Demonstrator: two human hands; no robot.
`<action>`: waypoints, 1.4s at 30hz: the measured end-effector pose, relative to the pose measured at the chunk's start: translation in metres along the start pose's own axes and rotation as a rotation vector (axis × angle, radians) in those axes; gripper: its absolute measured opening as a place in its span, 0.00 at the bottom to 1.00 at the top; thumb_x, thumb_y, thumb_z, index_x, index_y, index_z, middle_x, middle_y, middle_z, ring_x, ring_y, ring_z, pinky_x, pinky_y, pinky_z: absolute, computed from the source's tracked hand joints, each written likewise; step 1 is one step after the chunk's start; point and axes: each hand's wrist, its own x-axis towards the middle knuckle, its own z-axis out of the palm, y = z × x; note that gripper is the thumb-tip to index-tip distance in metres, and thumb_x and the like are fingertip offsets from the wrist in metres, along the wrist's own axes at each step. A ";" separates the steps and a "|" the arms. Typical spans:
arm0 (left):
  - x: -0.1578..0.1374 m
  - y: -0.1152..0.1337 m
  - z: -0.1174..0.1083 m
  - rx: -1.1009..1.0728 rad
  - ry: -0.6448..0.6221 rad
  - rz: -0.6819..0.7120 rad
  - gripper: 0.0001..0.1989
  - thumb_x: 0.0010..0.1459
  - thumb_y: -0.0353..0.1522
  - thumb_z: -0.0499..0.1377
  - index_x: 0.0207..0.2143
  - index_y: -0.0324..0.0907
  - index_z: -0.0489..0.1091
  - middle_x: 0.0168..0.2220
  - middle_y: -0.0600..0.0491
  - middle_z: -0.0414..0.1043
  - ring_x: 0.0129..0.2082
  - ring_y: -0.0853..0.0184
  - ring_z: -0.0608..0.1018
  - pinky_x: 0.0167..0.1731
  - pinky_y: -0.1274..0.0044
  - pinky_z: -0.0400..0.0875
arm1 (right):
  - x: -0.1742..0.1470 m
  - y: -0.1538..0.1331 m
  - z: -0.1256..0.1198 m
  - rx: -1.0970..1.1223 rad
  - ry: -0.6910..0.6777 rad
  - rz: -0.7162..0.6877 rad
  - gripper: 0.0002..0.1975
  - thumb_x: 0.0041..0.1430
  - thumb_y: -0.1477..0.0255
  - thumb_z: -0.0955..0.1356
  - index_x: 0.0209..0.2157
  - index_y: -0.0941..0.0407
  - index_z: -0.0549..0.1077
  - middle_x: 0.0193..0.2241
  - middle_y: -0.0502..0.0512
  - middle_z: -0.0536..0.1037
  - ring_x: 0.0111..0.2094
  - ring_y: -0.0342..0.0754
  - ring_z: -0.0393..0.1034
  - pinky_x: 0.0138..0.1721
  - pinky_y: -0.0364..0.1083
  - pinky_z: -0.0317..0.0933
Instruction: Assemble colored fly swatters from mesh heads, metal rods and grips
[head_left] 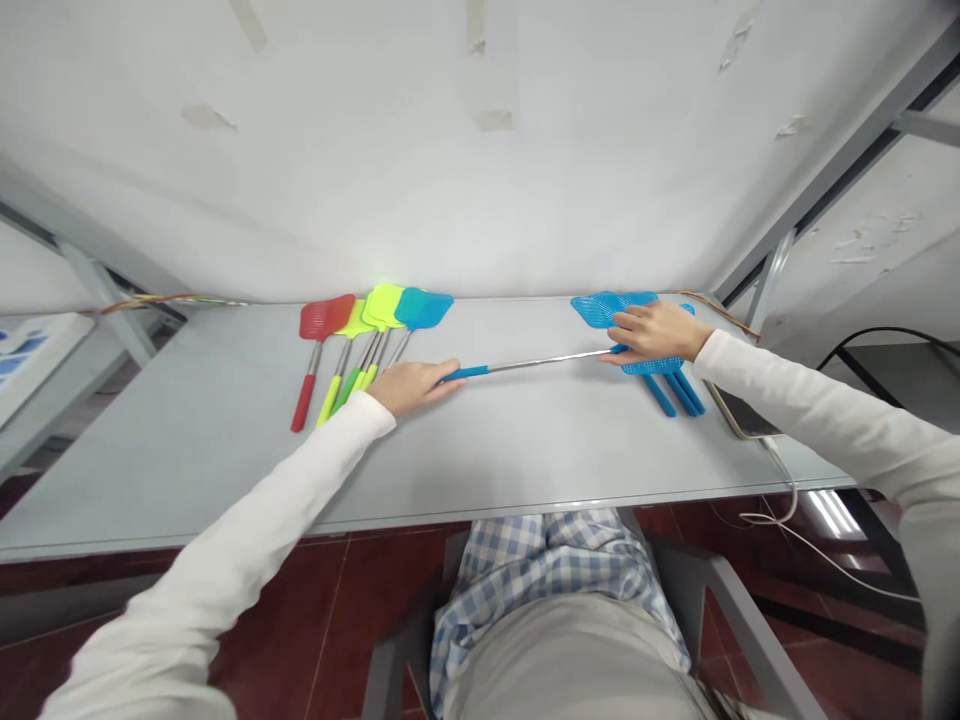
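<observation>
A blue fly swatter (525,362) with a thin, drawn-out metal shaft lies level between my hands. My left hand (417,386) is closed around the end of its blue handle. At the other end, my right hand (654,332) grips the swatter near its blue head, which the fingers partly cover. Beneath and behind that hand lie more blue fly swatters (600,310), with short blue handles (686,393) pointing toward me. Left of my left hand, a red fly swatter (324,318), several yellow-green ones (382,303) and another blue one (424,309) lie side by side.
The grey table (525,450) backs onto a white wall (540,200). At the right, a tablet-like device (739,412) with a white cable (787,490) lies near my forearm. Metal frame posts (769,285) rise at both sides, and thin wires (180,299) run along the back.
</observation>
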 end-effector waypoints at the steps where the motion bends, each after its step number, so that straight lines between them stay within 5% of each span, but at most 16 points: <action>1: -0.004 -0.003 0.001 0.011 -0.005 0.011 0.21 0.63 0.49 0.42 0.39 0.46 0.67 0.27 0.53 0.75 0.26 0.64 0.77 0.24 0.79 0.60 | -0.002 0.001 0.002 0.009 -0.014 0.004 0.28 0.67 0.56 0.51 0.27 0.58 0.70 0.24 0.55 0.70 0.26 0.44 0.61 0.27 0.44 0.45; 6: -0.006 0.000 0.007 0.027 -0.035 0.051 0.23 0.64 0.48 0.41 0.42 0.44 0.67 0.22 0.52 0.73 0.24 0.63 0.77 0.25 0.78 0.62 | 0.005 -0.004 0.008 0.035 -0.023 0.120 0.27 0.67 0.64 0.50 0.24 0.59 0.71 0.21 0.56 0.70 0.22 0.43 0.59 0.24 0.45 0.41; 16: 0.017 0.050 0.005 -0.072 -0.103 0.119 0.24 0.66 0.44 0.40 0.49 0.40 0.66 0.26 0.48 0.75 0.28 0.61 0.79 0.26 0.76 0.64 | 0.043 -0.030 -0.001 0.068 0.069 0.184 0.27 0.63 0.67 0.53 0.18 0.60 0.72 0.16 0.57 0.71 0.17 0.41 0.56 0.22 0.45 0.40; 27: 0.000 0.072 0.017 -0.505 -0.076 0.092 0.19 0.65 0.45 0.43 0.39 0.43 0.67 0.23 0.55 0.68 0.25 0.65 0.74 0.28 0.76 0.62 | 0.050 -0.059 -0.019 0.147 -0.060 0.179 0.30 0.66 0.66 0.51 0.24 0.62 0.76 0.21 0.63 0.75 0.24 0.48 0.67 0.24 0.45 0.46; 31: -0.015 0.072 0.018 -0.854 -0.046 0.008 0.19 0.62 0.47 0.47 0.27 0.43 0.61 0.21 0.58 0.61 0.23 0.70 0.68 0.27 0.79 0.60 | 0.044 -0.060 -0.028 0.180 0.139 0.153 0.25 0.68 0.65 0.51 0.38 0.61 0.75 0.35 0.64 0.77 0.36 0.51 0.69 0.36 0.49 0.56; 34: -0.023 0.081 0.022 -1.162 -0.083 -0.205 0.20 0.61 0.48 0.47 0.25 0.43 0.55 0.17 0.61 0.54 0.17 0.75 0.59 0.20 0.81 0.55 | 0.036 -0.070 -0.031 0.231 0.329 0.402 0.21 0.68 0.63 0.53 0.45 0.60 0.70 0.43 0.65 0.74 0.45 0.53 0.66 0.47 0.53 0.53; 38: -0.015 0.112 0.023 -1.480 -0.211 -0.440 0.16 0.63 0.47 0.44 0.29 0.45 0.53 0.15 0.66 0.47 0.11 0.78 0.49 0.12 0.83 0.43 | 0.037 -0.097 -0.024 0.545 0.237 0.667 0.21 0.66 0.58 0.54 0.37 0.58 0.68 0.38 0.62 0.74 0.41 0.53 0.67 0.47 0.53 0.54; 42: 0.005 0.149 0.015 -1.553 -0.262 -0.332 0.15 0.64 0.46 0.43 0.34 0.45 0.56 0.16 0.65 0.52 0.10 0.78 0.54 0.11 0.84 0.47 | 0.050 -0.115 -0.011 1.136 0.090 0.729 0.18 0.64 0.56 0.56 0.35 0.55 0.63 0.29 0.53 0.73 0.30 0.46 0.67 0.36 0.45 0.58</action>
